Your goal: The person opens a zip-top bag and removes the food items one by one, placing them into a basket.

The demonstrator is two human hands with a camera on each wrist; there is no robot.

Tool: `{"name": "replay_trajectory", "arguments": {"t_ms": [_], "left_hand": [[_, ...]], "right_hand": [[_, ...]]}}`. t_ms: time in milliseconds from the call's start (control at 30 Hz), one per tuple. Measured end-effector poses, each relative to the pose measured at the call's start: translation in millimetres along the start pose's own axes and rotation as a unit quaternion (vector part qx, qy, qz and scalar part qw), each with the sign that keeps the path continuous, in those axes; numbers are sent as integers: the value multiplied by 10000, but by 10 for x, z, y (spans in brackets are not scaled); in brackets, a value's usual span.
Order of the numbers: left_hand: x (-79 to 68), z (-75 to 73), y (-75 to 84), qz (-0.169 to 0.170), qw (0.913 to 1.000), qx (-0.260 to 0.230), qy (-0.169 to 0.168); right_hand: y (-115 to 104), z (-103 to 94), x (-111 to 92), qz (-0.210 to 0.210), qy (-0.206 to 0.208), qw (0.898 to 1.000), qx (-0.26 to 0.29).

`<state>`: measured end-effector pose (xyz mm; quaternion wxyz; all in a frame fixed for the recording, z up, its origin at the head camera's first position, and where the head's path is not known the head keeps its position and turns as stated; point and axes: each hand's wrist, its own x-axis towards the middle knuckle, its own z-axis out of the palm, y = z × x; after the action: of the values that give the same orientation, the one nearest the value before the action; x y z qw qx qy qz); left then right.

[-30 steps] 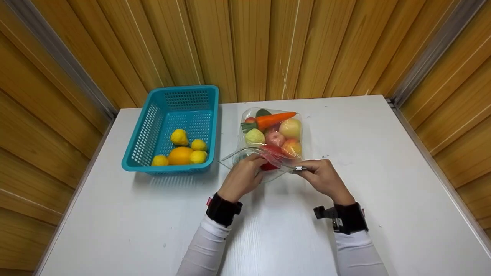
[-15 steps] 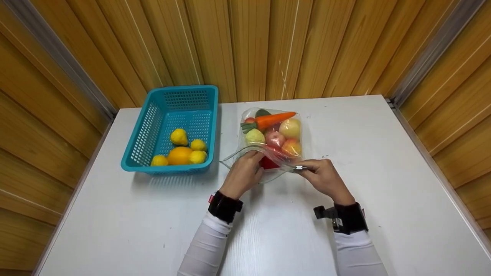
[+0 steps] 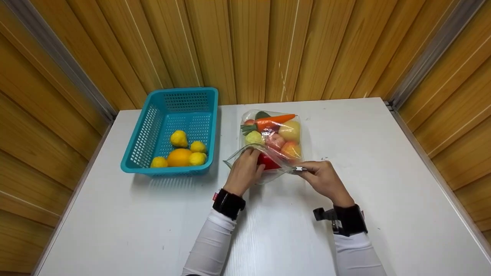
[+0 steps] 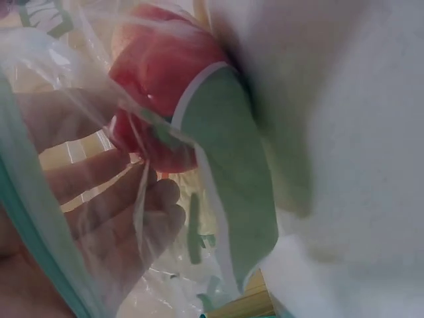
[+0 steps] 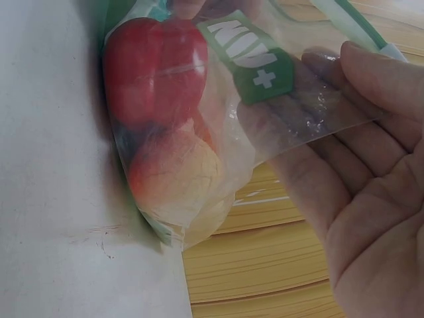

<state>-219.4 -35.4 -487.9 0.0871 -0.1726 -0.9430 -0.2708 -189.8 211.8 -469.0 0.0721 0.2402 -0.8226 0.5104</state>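
Note:
In the head view, a clear zip bag (image 3: 270,177) lies filled with produce, its mouth towards me. My left hand (image 3: 242,171) is inside the mouth, fingers stretched out beside a red bell pepper (image 3: 269,162). Through the plastic, the left wrist view has these fingers against the pepper (image 4: 159,76). At the mouth's right corner my right hand (image 3: 325,179) pinches the bag's edge by the zip slider (image 3: 299,168). Deeper in lie a carrot (image 3: 274,121), a peach (image 3: 291,149) and several other fruits. The right wrist view has the pepper (image 5: 156,73) above the peach (image 5: 175,172).
A turquoise basket (image 3: 163,170) stands left of the bag. Inside it are several lemon-like yellow fruits (image 3: 178,138) and a larger orange fruit (image 3: 179,157). All stand on a white table (image 3: 153,230), with wood-patterned walls (image 3: 249,50) behind and at both sides.
My left hand has moved slightly forward and right in the bag mouth, and more of the red bell pepper shows beside it. My right hand keeps its hold on the bag's corner.

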Motion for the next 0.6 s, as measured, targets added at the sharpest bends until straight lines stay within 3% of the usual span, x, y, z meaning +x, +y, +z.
{"name": "replay_trajectory", "arguments": {"t_ms": [600], "left_hand": [[13,122,-80,-30,9998,-101,-160]], "right_hand": [[-24,16,-6,-96,-75,9999,-26]]}}
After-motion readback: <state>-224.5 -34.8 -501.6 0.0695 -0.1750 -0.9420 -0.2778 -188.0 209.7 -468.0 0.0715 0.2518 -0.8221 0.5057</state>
